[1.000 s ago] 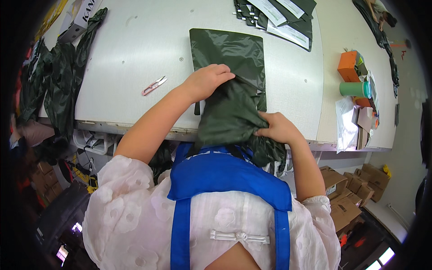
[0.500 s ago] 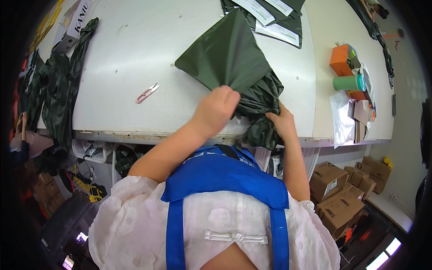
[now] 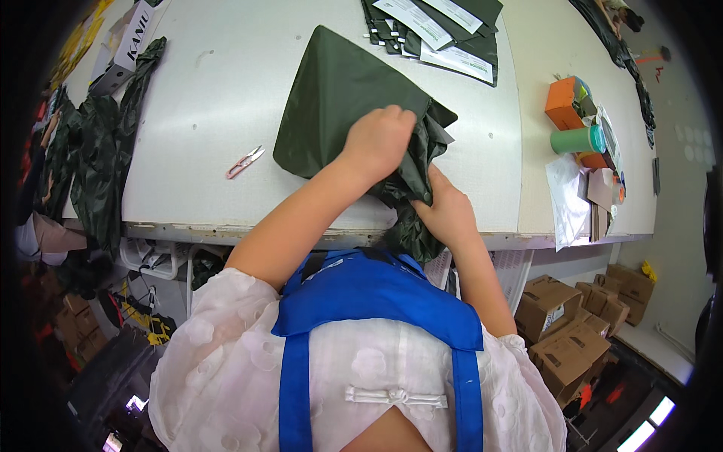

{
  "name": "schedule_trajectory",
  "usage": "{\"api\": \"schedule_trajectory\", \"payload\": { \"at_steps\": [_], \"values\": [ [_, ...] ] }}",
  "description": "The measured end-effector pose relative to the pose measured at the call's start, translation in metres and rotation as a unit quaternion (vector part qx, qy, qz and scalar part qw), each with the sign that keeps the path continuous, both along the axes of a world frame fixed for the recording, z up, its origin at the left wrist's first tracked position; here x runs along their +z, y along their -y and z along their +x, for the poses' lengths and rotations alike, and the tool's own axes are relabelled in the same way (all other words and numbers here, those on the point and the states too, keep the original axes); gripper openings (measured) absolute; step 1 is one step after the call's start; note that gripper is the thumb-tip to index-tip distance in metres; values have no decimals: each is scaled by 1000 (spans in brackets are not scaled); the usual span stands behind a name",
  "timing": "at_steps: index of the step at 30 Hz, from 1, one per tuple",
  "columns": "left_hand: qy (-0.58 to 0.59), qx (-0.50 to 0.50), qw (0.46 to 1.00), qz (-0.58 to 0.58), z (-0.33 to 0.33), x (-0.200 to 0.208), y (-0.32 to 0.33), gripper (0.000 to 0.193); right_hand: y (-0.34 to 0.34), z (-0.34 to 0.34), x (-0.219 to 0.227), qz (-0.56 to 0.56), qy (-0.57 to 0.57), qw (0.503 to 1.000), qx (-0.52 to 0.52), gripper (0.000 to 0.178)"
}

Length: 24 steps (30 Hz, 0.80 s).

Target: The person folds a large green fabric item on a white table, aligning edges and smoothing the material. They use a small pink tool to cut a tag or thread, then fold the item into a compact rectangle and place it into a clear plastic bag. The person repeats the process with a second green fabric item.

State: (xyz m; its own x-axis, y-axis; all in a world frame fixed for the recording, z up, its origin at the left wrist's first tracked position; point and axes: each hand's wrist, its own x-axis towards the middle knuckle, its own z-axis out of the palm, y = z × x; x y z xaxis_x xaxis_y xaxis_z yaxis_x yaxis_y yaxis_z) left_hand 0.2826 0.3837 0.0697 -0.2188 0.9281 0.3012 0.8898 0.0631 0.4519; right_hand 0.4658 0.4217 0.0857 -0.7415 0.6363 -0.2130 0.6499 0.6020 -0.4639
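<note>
A dark green piece of smooth fabric [image 3: 331,102] lies in front of me on the table, its far part spread flat in a pointed panel and its right part bunched. My left hand [image 3: 382,135] is closed on the gathered fabric near the panel's right side, its fingertips partly hidden. My right hand [image 3: 446,207] grips the crumpled fabric lower down, thumb on top. Loose folds hang from there over the table's near edge. To the left lie thread snips [image 3: 245,163] with pink handles, touched by neither hand.
Dark flat packages with white labels [image 3: 458,62] are stacked at the far side. An orange box [image 3: 563,104] and a green cylinder [image 3: 576,140] stand right. Dark fabric [image 3: 102,151] drapes over the left edge. Cardboard boxes [image 3: 566,354] are piled below right.
The fabric's flat panel has turned and swung left. My left hand has moved up and slightly right; my right hand has shifted left with the bunched folds.
</note>
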Motion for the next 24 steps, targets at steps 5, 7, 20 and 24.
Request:
{"api": "schedule_trajectory", "payload": {
  "at_steps": [5, 7, 20, 24],
  "values": [
    [12, -246, 969, 27, 45, 13, -3, 8, -10, 1, -9, -47, 94, 994, 32, 42],
    [35, -244, 966, 76, 43, 20, 7, 14, -14, 6, -15, -48, 81, 994, -60, 33],
    [512, -5, 858, 53, 23, -89, 70, 76, -36, 15, -36, -373, -321, 818, -297, 42],
    [401, -20, 915, 42, 50, -79, 76, 70, -46, 2, -41, -310, -273, 870, -271, 39]
  ]
}}
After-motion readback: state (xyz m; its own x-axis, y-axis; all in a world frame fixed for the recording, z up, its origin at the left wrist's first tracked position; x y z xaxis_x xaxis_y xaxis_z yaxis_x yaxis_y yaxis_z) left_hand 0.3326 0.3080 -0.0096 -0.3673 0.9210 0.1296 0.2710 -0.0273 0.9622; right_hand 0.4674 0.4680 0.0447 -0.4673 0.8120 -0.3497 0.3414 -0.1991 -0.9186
